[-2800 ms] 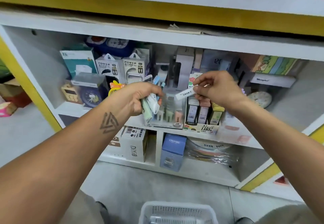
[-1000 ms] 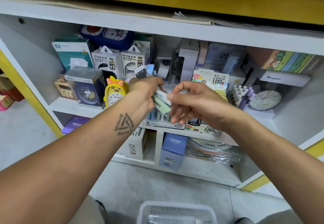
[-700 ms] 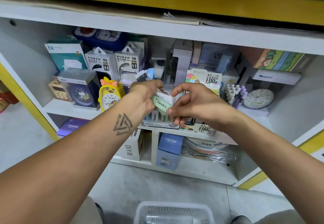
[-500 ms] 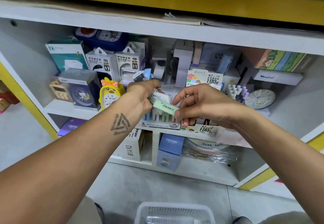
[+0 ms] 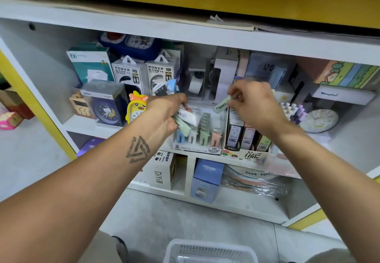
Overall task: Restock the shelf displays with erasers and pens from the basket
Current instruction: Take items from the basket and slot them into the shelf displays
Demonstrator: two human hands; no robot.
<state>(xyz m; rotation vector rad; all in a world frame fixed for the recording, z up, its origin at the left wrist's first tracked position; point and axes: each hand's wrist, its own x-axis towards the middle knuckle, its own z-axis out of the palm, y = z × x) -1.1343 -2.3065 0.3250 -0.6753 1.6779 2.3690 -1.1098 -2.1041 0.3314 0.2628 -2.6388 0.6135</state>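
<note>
one green eraser point(image 5: 222, 104) pinched in your right hand point(image 5: 254, 106), long axis tilted, lower end pointing down-left at the clear eraser display point(image 5: 197, 137) just below. your left hand point(image 5: 164, 114) grips a bunch of spare erasers point(image 5: 185, 119) beside it. right hand is nearer the open slots.

Both forearms bare, reaching forward and up from the lower corners. Left hand point(image 5: 164, 116) palm away, fingers curled in a grip round a bundle; triangle tattoo on the left forearm just below the wrist. Right hand point(image 5: 253, 104) raised slightly higher, thumb and fingertips pinching one small piece, blurred. Hands apart.
</note>
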